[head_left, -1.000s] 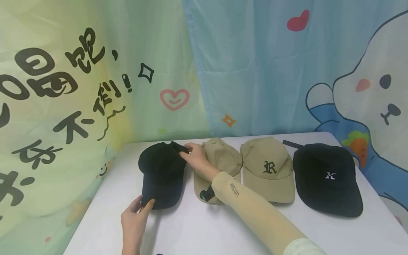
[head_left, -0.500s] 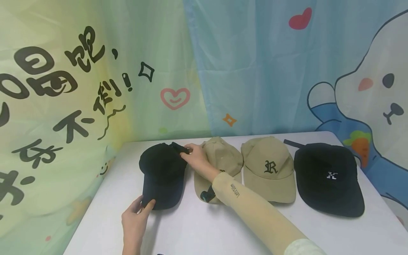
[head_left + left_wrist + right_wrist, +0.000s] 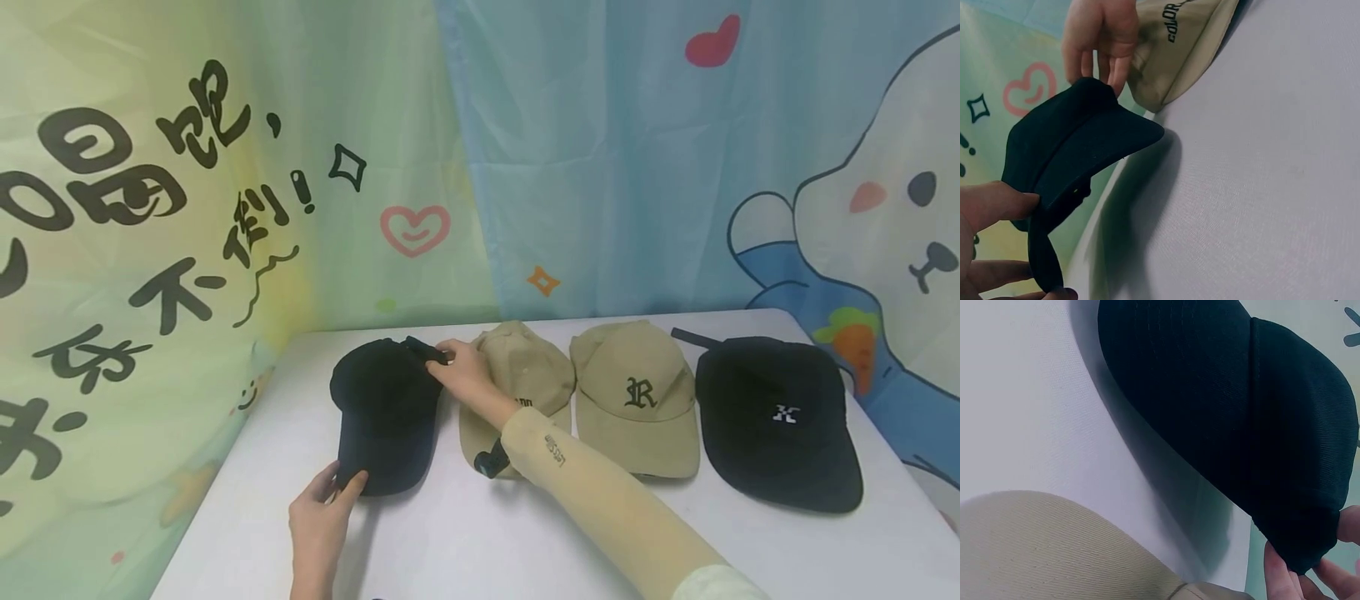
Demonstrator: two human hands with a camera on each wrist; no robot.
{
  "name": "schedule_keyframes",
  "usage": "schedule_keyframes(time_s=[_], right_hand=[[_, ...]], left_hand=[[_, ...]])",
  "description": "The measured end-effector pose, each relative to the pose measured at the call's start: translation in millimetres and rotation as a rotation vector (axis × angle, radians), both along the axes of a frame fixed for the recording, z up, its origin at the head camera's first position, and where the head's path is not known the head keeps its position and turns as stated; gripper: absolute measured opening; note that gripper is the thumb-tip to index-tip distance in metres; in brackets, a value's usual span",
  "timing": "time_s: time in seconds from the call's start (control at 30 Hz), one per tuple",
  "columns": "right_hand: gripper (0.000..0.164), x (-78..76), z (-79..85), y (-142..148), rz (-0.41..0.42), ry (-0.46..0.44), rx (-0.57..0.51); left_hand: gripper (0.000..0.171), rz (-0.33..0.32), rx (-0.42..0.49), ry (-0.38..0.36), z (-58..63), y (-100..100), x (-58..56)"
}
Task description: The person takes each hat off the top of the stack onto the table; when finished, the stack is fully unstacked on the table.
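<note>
A plain black baseball cap (image 3: 386, 408) is at the left of the row, brim toward me. My left hand (image 3: 318, 521) pinches the brim's lower left edge, thumb on top. At the cap's upper right, my right hand (image 3: 472, 379) pinches the back edge between thumb and fingers. In the right wrist view, fingertips (image 3: 1282, 581) grip a bunched corner of the black cap (image 3: 1297, 412). The left wrist view has the thumb (image 3: 1010, 203) on the cap (image 3: 1054, 144), whose shadow falls on the tabletop.
Beside it lie a beige cap (image 3: 517, 367) with dark lettering, partly behind my right arm, a beige cap with an R (image 3: 633, 375), and a black cap with a white mark (image 3: 776, 425). They line the back of the white table (image 3: 465, 550), before a printed curtain (image 3: 585, 208).
The head view has shifted slightly, so the scene sits a little farther right. Both hands keep their hold on the black cap, with hardly any movement.
</note>
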State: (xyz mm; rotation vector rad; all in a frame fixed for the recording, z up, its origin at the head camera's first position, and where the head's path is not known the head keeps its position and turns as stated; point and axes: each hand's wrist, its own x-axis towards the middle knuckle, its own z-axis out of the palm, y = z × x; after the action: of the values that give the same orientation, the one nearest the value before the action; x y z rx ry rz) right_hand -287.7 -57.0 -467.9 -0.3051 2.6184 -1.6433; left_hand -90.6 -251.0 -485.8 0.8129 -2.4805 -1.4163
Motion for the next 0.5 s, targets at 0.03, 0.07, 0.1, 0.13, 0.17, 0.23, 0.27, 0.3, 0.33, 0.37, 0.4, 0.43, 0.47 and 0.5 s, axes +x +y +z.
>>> schedule_keyframes(time_s=[0.03, 0.07, 0.1, 0.13, 0.17, 0.23, 0.27, 0.3, 0.33, 0.37, 0.4, 0.43, 0.47, 0.5], right_hand=[[0.040, 0.2, -0.4, -0.5, -0.001, 0.001, 0.002], [0.040, 0.6, -0.5, -0.8, 0.000, -0.004, 0.004], [0.040, 1.0, -0.9, -1.1, -0.001, -0.009, 0.006], [0.040, 1.3, -1.3, -1.4, -0.003, -0.013, 0.008], [0.040, 1.6, -1.5, -1.6, -0.005, -0.016, 0.008], [0.040, 2.2, -1.9, -1.7, -0.009, -0.024, 0.005], [0.040, 2.6, -2.0, -1.6, -0.008, -0.030, 0.005], [0.040, 2.7, -2.2, -1.7, -0.008, -0.032, 0.004], [0.040, 2.7, -2.5, -1.7, -0.007, -0.034, 0.005], [0.040, 2.7, -2.7, -1.6, -0.007, -0.035, 0.008], [0.040, 2.7, -3.1, -1.6, -0.006, -0.038, 0.011], [0.041, 2.5, -3.5, -1.8, -0.005, -0.040, 0.013], [0.040, 2.3, -4.0, -2.1, -0.005, -0.043, 0.014], [0.040, 2.0, -4.5, -2.4, -0.004, -0.045, 0.016]], left_hand=[[0.079, -0.001, 0.001, -0.001, -0.1, -0.2, 0.4], [0.079, -0.003, 0.004, -0.002, -0.3, -0.5, 0.9], [0.079, -0.004, 0.007, -0.002, -0.4, -0.7, 1.4], [0.079, -0.005, 0.008, -0.003, -0.4, -0.8, 1.9], [0.078, -0.007, 0.009, -0.003, -0.5, -0.9, 2.2], [0.078, -0.010, 0.011, -0.003, -0.7, -1.1, 2.7], [0.078, -0.009, 0.011, -0.004, -0.8, -1.1, 2.9], [0.079, -0.008, 0.009, -0.003, -1.1, -1.0, 2.9], [0.079, -0.007, 0.006, -0.003, -1.4, -0.9, 2.9], [0.079, -0.007, 0.006, -0.001, -1.7, -0.8, 2.8], [0.078, -0.006, 0.007, 0.002, -2.1, -0.7, 2.8], [0.078, -0.005, 0.006, 0.004, -2.4, -0.8, 2.7], [0.078, -0.004, 0.006, 0.006, -2.7, -0.9, 2.6], [0.077, -0.003, 0.006, 0.006, -3.1, -1.0, 2.5]])
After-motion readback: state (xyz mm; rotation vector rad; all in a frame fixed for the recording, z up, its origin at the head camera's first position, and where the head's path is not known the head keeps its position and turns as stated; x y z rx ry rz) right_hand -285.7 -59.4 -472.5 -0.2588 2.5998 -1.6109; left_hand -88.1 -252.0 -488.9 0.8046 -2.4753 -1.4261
